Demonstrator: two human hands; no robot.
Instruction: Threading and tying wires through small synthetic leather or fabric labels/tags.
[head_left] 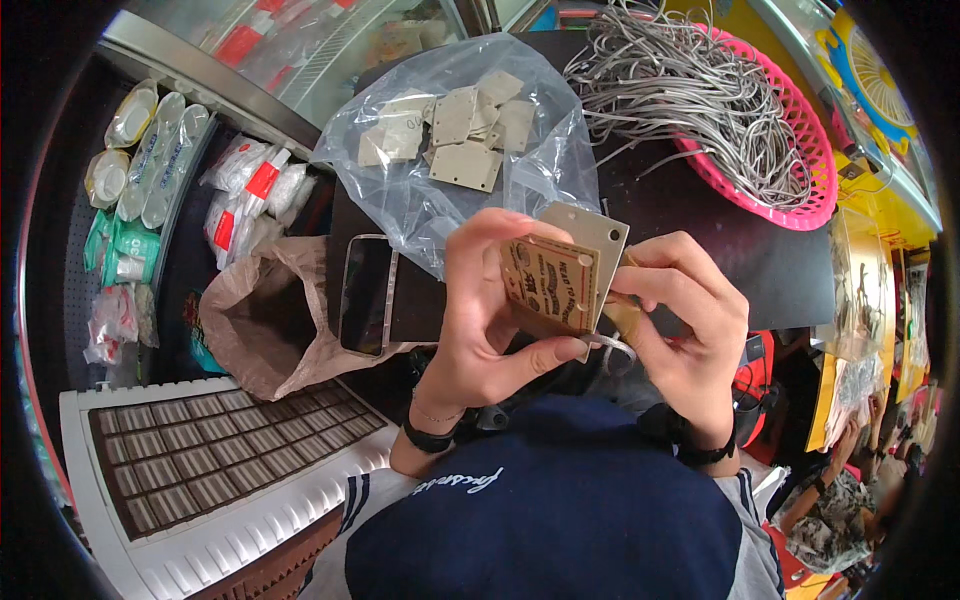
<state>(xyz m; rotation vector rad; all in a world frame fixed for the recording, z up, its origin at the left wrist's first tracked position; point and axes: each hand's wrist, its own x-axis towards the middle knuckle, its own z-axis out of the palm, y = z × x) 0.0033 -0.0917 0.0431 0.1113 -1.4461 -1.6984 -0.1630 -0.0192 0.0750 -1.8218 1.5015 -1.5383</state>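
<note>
L hand [480, 320] has the card stack [552, 285] pinched, thumb on the near edge, fingers wrapped round the far L side. Stack = brown printed card on the near face w/ pale grey punched boards behind, held up tilted over the black tabletop [765, 270], nr the wearer's chest. R hand [695, 320]: fingers curled in at the stack's R edge, thumb & index close together; can't tell exactly what they pinch. Short loop of silver-grey cord [622, 352] shows by the L thumb tip, at the near end of the stack.

To do it well, IMO: keep L pinch firm but not so hard that thin card bows; keep edges flush & holes lined up; R fingertips light, cord free of kinks & clear of the L thumb.

Loose grey boards [467, 165] sit far side, mid, in the clear plastic bag [385, 90]; more cords [690, 110] heaped in & over the pink basket [820, 175], far R. Phone [367, 300] on L, well apart from the R hand.
</note>
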